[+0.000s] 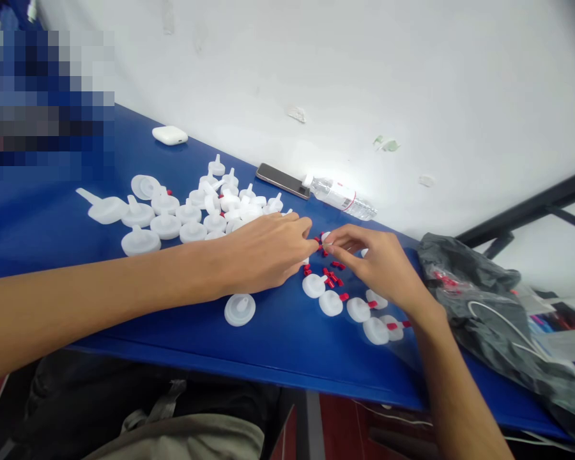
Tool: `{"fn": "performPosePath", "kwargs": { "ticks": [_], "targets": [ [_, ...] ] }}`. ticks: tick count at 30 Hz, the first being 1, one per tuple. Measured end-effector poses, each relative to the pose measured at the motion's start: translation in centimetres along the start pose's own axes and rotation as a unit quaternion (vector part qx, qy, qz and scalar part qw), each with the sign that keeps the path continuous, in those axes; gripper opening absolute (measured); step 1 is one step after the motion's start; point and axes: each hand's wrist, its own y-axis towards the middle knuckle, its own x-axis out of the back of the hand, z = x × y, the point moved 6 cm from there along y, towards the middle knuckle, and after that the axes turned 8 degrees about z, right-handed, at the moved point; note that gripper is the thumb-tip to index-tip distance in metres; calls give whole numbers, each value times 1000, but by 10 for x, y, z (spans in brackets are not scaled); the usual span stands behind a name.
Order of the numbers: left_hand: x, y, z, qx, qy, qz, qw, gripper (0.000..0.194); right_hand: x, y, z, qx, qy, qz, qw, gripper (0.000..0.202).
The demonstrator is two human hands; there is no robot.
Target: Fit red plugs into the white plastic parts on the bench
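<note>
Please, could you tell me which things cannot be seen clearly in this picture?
All in the head view:
What the left hand holds, if anything: hidden by the hand itself.
What the right hand pinches, if anything: too small.
White pieces: some partly covered by the left hand.
Print on the bottle label: too small.
Upper left: covered by pixel squares.
</note>
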Motion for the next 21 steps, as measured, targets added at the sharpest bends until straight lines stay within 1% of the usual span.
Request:
{"fn": "performPosePath", "kwargs": {
  "ticks": [7, 11, 13, 17, 21],
  "targets": [
    [-1, 0, -2, -7, 6, -4, 1000, 10, -1, 1, 3, -9, -29, 16, 999, 12],
    [-1, 0, -2, -10, 8, -2, 1000, 11, -2, 1, 3, -4, -56, 24, 998, 24],
    [-1, 0, -2, -10, 10, -1, 1000, 12, -4, 2, 1, -5, -72, 33, 997, 26],
    [-1, 0, -3, -12, 12, 2, 1000, 12, -9, 4, -4, -8, -86, 51, 995, 8],
    [0, 0, -3, -11, 14, 3, 1000, 14, -11, 5, -9, -12, -99, 56, 993, 6]
  ]
}}
